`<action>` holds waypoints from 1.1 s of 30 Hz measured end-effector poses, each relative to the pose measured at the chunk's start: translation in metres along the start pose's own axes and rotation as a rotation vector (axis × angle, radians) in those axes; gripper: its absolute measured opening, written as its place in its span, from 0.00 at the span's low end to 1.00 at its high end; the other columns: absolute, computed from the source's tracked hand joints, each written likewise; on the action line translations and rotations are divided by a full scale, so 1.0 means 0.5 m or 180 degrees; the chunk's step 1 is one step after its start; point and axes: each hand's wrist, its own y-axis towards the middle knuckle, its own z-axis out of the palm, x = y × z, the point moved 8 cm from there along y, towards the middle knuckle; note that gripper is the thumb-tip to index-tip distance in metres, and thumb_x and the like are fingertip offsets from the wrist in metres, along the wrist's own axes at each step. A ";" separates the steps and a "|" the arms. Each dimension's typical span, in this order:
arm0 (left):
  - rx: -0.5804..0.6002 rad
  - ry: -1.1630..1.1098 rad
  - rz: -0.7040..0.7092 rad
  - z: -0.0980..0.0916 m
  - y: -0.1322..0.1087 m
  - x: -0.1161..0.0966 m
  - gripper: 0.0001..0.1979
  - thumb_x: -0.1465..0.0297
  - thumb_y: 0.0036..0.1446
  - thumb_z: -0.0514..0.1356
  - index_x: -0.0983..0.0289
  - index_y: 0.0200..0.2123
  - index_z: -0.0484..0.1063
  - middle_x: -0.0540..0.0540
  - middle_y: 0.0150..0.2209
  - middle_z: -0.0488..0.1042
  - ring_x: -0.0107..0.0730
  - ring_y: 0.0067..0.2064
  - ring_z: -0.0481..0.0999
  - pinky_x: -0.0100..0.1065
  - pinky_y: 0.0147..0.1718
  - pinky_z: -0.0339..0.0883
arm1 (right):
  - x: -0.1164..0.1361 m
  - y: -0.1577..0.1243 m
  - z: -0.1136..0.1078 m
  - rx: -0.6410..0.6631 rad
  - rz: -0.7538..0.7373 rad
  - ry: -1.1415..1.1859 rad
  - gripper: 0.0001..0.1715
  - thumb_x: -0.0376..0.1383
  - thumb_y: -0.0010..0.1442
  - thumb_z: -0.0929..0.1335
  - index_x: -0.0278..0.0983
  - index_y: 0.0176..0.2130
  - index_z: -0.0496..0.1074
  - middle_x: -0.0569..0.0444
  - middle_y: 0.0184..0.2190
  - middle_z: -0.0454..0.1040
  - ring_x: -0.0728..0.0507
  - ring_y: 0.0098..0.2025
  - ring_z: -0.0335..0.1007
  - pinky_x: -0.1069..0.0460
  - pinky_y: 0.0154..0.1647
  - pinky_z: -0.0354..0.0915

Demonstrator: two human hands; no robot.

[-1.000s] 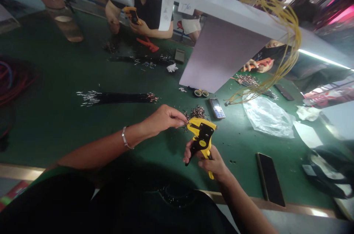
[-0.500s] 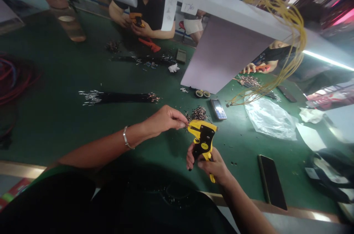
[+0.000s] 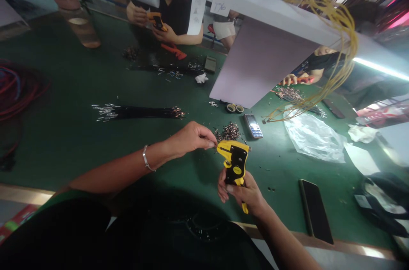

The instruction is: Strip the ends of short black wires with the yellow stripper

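My right hand (image 3: 241,189) is wrapped round the handles of a yellow and black wire stripper (image 3: 237,161), its jaws pointing left. At the tip of those jaws my left hand (image 3: 196,137) pinches something thin, probably a wire end, mostly hidden by the fingers. Just behind the tool lies a pile of small copper-coloured and dark pieces (image 3: 230,131). A bundle of black wires (image 3: 140,112) with silvery left ends and coppery right ends lies on the green table (image 3: 73,146), beyond my left forearm.
A keypad phone (image 3: 253,126), two tape rolls (image 3: 234,108) and a clear plastic bag (image 3: 313,136) lie behind and right. A dark smartphone (image 3: 316,210) is near the front edge. Yellow wires (image 3: 347,35) hang from the shelf. Across the table, people hold tools.
The stripper's handles have drawn closer together and its jaws have shifted slightly. My left hand has stayed almost still. Across the table, a person's hand has lifted beside their tool.
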 end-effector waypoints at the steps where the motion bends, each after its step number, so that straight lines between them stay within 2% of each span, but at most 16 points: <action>1: 0.0005 0.0017 0.0008 0.000 0.001 0.001 0.05 0.71 0.42 0.64 0.64 0.25 0.79 0.51 0.22 0.73 0.25 0.27 0.66 0.33 0.31 0.62 | 0.000 0.000 0.000 -0.0019 0.0007 0.0001 0.13 0.39 0.53 0.74 0.34 0.33 0.70 0.57 0.21 0.65 0.48 0.22 0.61 0.50 0.22 0.63; 10: -0.0041 0.0518 0.0331 -0.008 0.005 -0.009 0.05 0.74 0.47 0.61 0.64 0.27 0.79 0.51 0.25 0.75 0.24 0.28 0.68 0.30 0.31 0.63 | -0.013 0.005 -0.011 -0.0123 -0.0045 -0.0340 0.14 0.40 0.55 0.73 0.35 0.33 0.67 0.58 0.21 0.64 0.50 0.20 0.60 0.52 0.20 0.60; 17: -0.0007 0.0934 0.0614 -0.016 0.022 -0.005 0.06 0.74 0.49 0.61 0.64 0.28 0.79 0.51 0.28 0.75 0.25 0.30 0.70 0.30 0.33 0.64 | -0.035 0.020 -0.052 -0.0459 -0.0125 -0.1429 0.14 0.43 0.59 0.70 0.36 0.34 0.66 0.57 0.22 0.65 0.48 0.23 0.61 0.52 0.25 0.60; 24: 0.0125 0.0876 0.0545 -0.016 0.034 0.014 0.05 0.73 0.49 0.61 0.64 0.28 0.79 0.51 0.27 0.75 0.24 0.29 0.69 0.30 0.33 0.63 | -0.038 0.032 -0.065 -0.0579 -0.0377 -0.2166 0.10 0.40 0.57 0.69 0.37 0.34 0.67 0.56 0.23 0.68 0.48 0.23 0.62 0.52 0.25 0.61; 33: 0.0255 0.0793 0.0570 0.002 0.024 0.003 0.05 0.74 0.49 0.62 0.64 0.27 0.79 0.50 0.26 0.74 0.24 0.28 0.68 0.29 0.31 0.62 | -0.042 0.012 -0.066 -0.0757 -0.0610 -0.2489 0.06 0.37 0.56 0.69 0.38 0.35 0.69 0.55 0.23 0.70 0.46 0.25 0.64 0.51 0.27 0.63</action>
